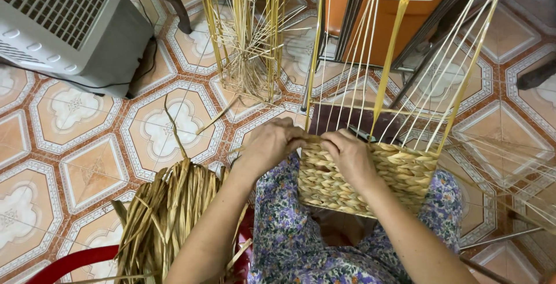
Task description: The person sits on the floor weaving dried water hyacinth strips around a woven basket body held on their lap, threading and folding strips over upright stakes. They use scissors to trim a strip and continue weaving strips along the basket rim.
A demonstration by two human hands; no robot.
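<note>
— Where's the basket?

— The basket point(370, 179) sits on the person's lap, over the flowered cloth point(289, 243), with its woven wall facing the camera. Thin wire uprights point(405, 75) rise from its rim, and flat yellow strips run up among them.

— And the hands?

— Both are at the top left edge of the weave. The left hand point(269, 145) comes in from the left and is curled shut at the basket's corner, fingers bent over the rim. I cannot tell just which strand it pinches. The right hand point(350, 156) lies right beside it, knuckles up, fingers tucked down into the top row of the weave, so it is closed on the basket's rim. The two hands nearly touch.

— So the basket is under them?

— Under and to the right: most of the woven wall stretches away to the right of the right hand and hangs below both wrists.

— What else is near?

— A bundle of dry reeds point(168, 214) lies to the left of the left forearm, over a red rim point(69, 261). Farther off on the tiled floor point(87, 145) stands a second wire frame point(249, 35), and a grey fan unit point(69, 23) sits at the top left.
</note>
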